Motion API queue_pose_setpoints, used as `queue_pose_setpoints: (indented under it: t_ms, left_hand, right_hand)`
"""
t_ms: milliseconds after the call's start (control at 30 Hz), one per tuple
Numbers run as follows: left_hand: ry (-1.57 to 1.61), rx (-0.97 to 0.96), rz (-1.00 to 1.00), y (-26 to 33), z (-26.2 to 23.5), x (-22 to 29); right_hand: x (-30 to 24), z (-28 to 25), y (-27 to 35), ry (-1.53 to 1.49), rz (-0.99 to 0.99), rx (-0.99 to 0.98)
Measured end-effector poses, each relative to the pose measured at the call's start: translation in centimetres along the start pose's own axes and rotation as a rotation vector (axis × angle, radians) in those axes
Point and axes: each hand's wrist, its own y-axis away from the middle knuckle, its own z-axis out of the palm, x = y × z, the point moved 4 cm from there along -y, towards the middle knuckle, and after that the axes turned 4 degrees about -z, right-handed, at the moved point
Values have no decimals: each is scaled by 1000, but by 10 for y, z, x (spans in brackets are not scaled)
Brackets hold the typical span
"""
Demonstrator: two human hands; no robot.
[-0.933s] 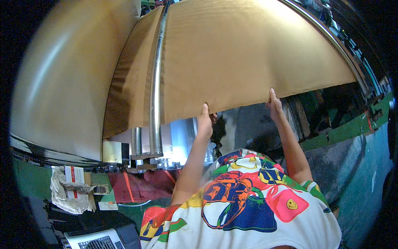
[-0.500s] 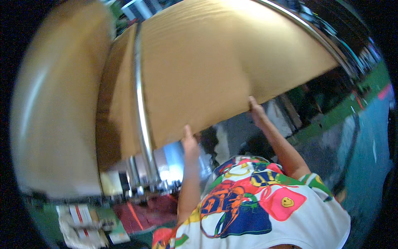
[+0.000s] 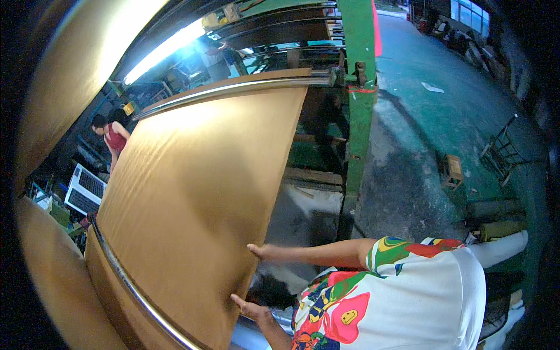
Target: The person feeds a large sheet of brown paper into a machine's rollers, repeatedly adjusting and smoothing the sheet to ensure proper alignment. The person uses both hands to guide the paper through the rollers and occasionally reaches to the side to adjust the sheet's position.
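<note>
A wide tan-brown sheet (image 3: 192, 163), smooth and slightly glossy, stretches over metal rollers. My right hand (image 3: 259, 252) pinches its near edge, thumb on top and fingers hidden beneath. Lower down on that same edge, my left hand (image 3: 248, 307) grips likewise, its thumb lying on the sheet's face. A steel roller bar (image 3: 137, 294) crosses the sheet at lower left, close to my left hand. Another shiny roller (image 3: 233, 87) carries the far end.
A green machine post (image 3: 357, 116) rises beside the far roller. More tan material (image 3: 64, 87) hangs at left. A person in a red top (image 3: 115, 138) stands beyond the sheet. On the floor to the right are a small wooden stool (image 3: 452, 171), a dark metal chair frame (image 3: 503, 150) and rolls (image 3: 501, 248).
The view has swung to the right, bringing the green post, floor and another person into sight. Both hands remain on the sheet's edge.
</note>
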Motion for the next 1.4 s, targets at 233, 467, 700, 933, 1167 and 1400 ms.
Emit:
queue_pose_setpoints:
  t_ms: [233,467,700,933,1167,1400]
  left_hand:
    - [100,-280,-99,1,34,-7]
    - [134,-203,-107,-9,17,-15]
    - [71,-138,-204,11,14,4]
    - [150,-87,-122,15,2,14]
    - [332,-218,-157,-4,-5,-11]
    - [166,-167,-156,7,-33,9]
  right_hand:
    - [42,-2,-28,21,64,-56]
    - [23,10,-14,-30,-4,-213]
    - [-7,-68,-34,-25,37,-94]
    - [-56,-133,-57,11,37,71]
    - [-18,-150,-78,-15,-69,124]
    - [-47,-116,-44,49,-104,97]
